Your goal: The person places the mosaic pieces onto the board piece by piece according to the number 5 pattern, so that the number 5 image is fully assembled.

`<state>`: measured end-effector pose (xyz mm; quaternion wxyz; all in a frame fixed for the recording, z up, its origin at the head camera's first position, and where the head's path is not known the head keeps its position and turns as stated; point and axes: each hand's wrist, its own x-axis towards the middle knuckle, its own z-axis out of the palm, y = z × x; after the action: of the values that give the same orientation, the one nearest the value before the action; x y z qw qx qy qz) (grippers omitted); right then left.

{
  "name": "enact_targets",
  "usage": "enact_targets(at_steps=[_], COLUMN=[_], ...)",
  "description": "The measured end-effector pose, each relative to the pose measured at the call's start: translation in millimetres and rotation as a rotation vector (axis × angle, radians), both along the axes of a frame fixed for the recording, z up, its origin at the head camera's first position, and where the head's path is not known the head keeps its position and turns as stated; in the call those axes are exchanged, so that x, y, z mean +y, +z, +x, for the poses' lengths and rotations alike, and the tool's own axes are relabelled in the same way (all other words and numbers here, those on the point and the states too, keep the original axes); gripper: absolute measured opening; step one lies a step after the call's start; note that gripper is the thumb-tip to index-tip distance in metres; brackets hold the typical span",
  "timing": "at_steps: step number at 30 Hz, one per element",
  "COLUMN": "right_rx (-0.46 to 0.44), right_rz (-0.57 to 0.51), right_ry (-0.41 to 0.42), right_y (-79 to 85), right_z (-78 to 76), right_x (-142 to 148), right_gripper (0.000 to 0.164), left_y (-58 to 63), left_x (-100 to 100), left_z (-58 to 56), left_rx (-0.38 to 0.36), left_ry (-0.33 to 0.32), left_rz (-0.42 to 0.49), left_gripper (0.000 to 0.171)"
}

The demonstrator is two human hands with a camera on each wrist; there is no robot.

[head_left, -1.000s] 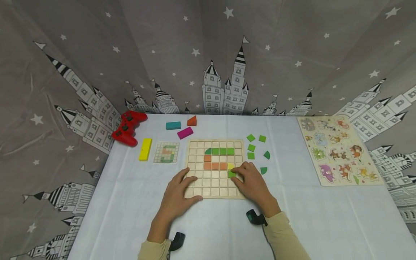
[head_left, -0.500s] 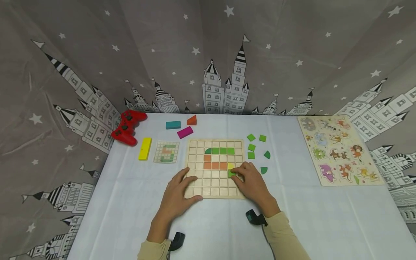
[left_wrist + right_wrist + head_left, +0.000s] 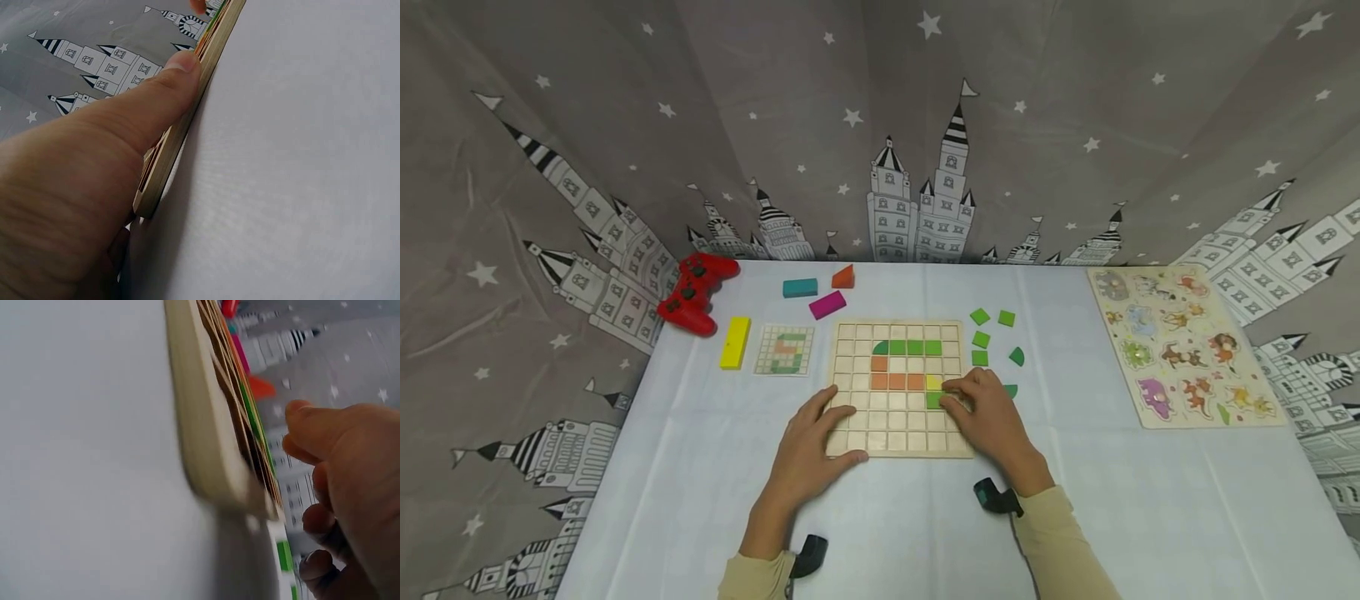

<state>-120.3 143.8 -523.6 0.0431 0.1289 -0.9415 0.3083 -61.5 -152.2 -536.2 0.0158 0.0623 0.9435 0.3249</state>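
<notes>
A wooden grid board [image 3: 887, 437] lies on the white table. My left hand [image 3: 808, 446] rests at its front left corner, fingers extended over the left side; in the left wrist view the thumb [image 3: 181, 69] lies against the front edge. Near the right side, my right hand [image 3: 992, 421] hovers just beside a green square tile [image 3: 934, 401], its thumb and index finger close together with nothing visible between them. That tile sits in a cell below a yellow tile [image 3: 933, 382]. Orange tiles [image 3: 897, 382] and a green row [image 3: 914, 348] fill other cells.
Loose green squares [image 3: 980, 357] and quarter-round pieces [image 3: 1017, 357] lie right of the board. Left are a pattern card [image 3: 784, 350], yellow block [image 3: 735, 343] and red game controller [image 3: 698, 292]. Coloured blocks [image 3: 827, 305] lie behind. An animal puzzle [image 3: 1183, 350] is far right.
My right hand has let go of the green square tile and drawn slightly right, uncovering more of it. The left hand stays where it was.
</notes>
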Motion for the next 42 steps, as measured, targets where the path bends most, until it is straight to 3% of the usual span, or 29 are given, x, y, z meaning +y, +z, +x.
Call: enact_targets(at_steps=[7,16,34,38,42], right_rx=[-0.039,-0.117,-0.122,-0.096,-0.065], right_rz=[0.091,0.179,0.21,0.197,0.138], right_ry=[-0.121,-0.128,-0.118,-0.116,-0.082], right_y=[3.8,3.6,2.2,0.6,1.6], right_z=[-26.4,-44.2,-46.4,-38.0,-19.9], right_x=[36.6,52.0,44.9,44.6,40.2], right_gripper=[0.035,0.039,0.036,0.035,0.033], left_y=[0.4,0.5,-1.3,-2.2,-2.6], left_x=[0.1,0.5,-0.2,-0.7,-1.6], left_z=[-0.3,1.0,-1.5,0.0,1.0], left_rx=[-0.003,-0.009,0.009,0.005,0.006], left_ry=[0.006,0.008,0.0,0.001,0.0], left_rz=[0.008,0.003,-0.008,-0.005,-0.004], left_gripper=[0.071,0.07,0.07,0.07,0.07])
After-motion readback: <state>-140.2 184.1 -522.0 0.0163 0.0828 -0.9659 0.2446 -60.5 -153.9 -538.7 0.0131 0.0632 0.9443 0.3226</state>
